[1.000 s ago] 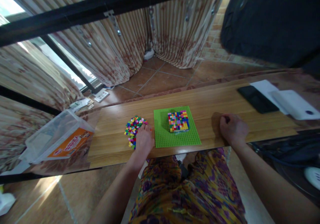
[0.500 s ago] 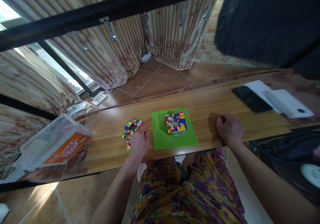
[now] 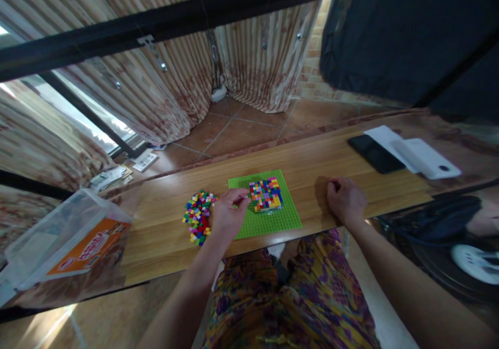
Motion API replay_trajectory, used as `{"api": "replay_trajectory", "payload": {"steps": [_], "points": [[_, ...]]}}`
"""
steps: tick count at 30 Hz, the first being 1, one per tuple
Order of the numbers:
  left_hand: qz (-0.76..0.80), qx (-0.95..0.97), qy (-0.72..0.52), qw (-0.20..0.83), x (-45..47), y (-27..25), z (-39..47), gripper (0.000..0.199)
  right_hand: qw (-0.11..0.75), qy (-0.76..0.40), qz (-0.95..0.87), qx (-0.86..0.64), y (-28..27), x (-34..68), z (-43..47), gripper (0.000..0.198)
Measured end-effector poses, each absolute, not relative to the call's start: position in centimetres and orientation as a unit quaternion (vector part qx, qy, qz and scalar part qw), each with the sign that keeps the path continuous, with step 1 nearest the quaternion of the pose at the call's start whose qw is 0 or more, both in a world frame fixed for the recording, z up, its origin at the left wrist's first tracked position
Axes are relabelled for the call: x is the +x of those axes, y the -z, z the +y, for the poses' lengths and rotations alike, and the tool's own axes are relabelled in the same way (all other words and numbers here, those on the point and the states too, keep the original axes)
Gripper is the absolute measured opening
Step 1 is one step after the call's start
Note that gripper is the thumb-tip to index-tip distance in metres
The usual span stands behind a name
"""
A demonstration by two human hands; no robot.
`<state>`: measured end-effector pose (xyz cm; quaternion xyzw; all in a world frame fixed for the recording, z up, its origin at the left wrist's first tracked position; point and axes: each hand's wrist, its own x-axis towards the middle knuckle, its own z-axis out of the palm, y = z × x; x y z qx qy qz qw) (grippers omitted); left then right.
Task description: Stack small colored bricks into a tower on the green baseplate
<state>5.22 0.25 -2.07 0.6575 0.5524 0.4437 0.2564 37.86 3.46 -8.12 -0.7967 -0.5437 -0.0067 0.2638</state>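
My left hand [image 3: 230, 214] is over the left part of a green studded baseplate [image 3: 288, 220], thumb and forefinger pinched on a small pale toy brick whose exact colour is hard to make out. Just right of the fingertips, a block of many-coloured small bricks [image 3: 265, 195] stands on the plate. A loose pile of small coloured bricks [image 3: 198, 215] lies on the wood left of this hand, partly hidden by it. My right hand [image 3: 348, 201] rests on the table right of the baseplate, curled into a fist with nothing seen in it.
All of this is on a narrow wooden table [image 3: 307, 167]. Toward its right end lie a black phone [image 3: 376, 154] and a white box [image 3: 427, 157]. A clear plastic tub with an orange label [image 3: 89, 245] stands at the left end. A dark bar [image 3: 234, 8] crosses beyond the table.
My left hand has moved right from the brick pile to the left side of the block on the baseplate. My right hand stays in its fist. The view has shifted slightly.
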Motion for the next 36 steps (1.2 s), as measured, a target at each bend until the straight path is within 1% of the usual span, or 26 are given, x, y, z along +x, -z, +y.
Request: {"api": "replay_trajectory", "payload": {"steps": [9,12,16,21,26,36], "points": [[0.512,0.737,-0.369,0.242,9.2,0.4,2.2,0.018,0.263,-0.001,-0.541,-0.799,8.0,37.8,3.4,0.035],[0.507,0.753,-0.342,0.241,9.9,0.3,2.6,0.022,0.261,-0.007,-0.542,-0.799,7.9,37.8,3.5,0.036],[0.520,0.768,-0.297,0.228,10.3,0.3,3.0,0.026,0.259,-0.016,-0.538,-0.802,7.7,37.7,3.5,0.036],[0.546,0.771,-0.250,0.212,10.9,-0.1,3.2,0.027,0.263,-0.012,-0.542,-0.798,7.7,37.6,3.4,0.035],[0.558,0.761,-0.229,0.238,11.2,-0.6,3.4,0.035,0.265,-0.020,-0.537,-0.801,7.8,37.7,3.4,0.034],[0.541,0.765,-0.215,0.277,10.6,-1.3,4.2,0.034,0.266,-0.023,-0.538,-0.799,7.6,37.6,3.4,0.034]]}}
